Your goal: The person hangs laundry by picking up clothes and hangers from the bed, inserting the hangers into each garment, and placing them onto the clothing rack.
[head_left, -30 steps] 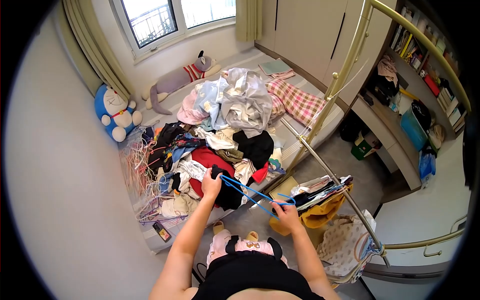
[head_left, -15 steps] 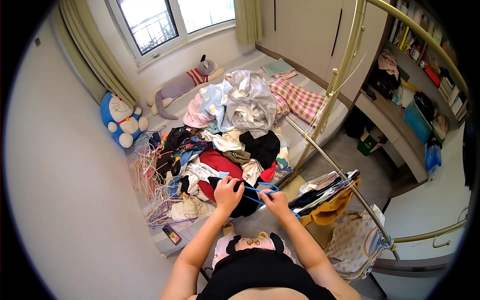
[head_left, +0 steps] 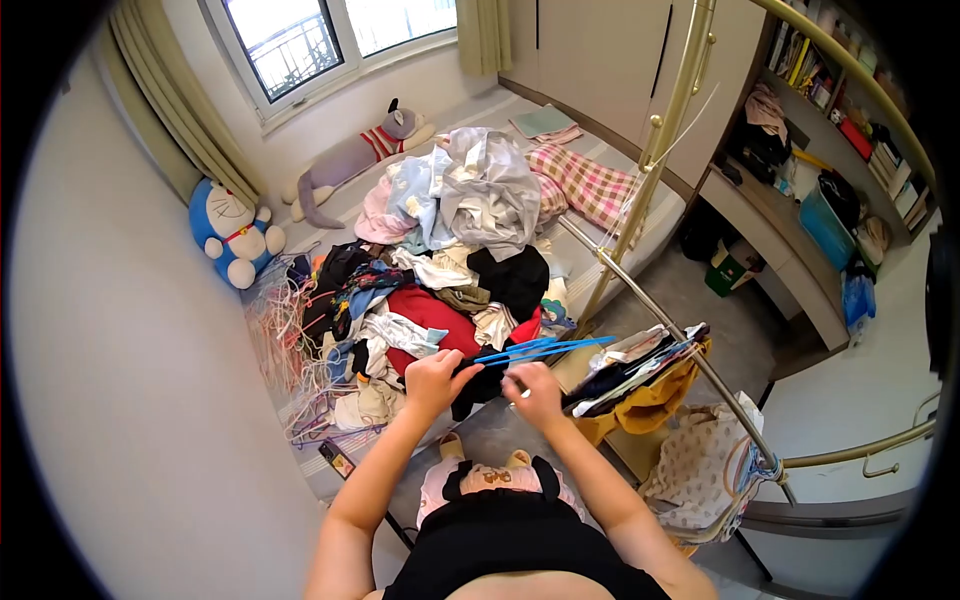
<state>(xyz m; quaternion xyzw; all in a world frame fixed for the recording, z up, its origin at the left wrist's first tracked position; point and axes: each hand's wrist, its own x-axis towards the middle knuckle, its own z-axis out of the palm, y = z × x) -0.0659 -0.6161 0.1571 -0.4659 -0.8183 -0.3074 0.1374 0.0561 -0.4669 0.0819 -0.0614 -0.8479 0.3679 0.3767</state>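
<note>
My left hand (head_left: 436, 385) is closed at the near end of a blue clothes hanger (head_left: 545, 350), which points off to the right. A black garment (head_left: 474, 396) hangs just below and beside that hand; whether the fingers also grip it is hard to make out. My right hand (head_left: 534, 394) is just under the hanger with its fingers curled in; what they hold, if anything, is hidden. Beyond both hands lies a heap of clothes on the bed, with a red garment (head_left: 428, 318) and a black piece (head_left: 510, 280) in it.
Tangled hangers (head_left: 290, 335) and a phone (head_left: 337, 459) lie along the bed's left side. A metal rail (head_left: 640, 285) with hung clothes, including a mustard garment (head_left: 655, 400), runs on my right. Plush toys (head_left: 235, 235) sit by the wall. A desk (head_left: 775, 225) stands further right.
The blue hanger has swung round, now stretching to the right above my right hand. My right hand has shifted slightly left and lower on it; my left hand has moved a little left.
</note>
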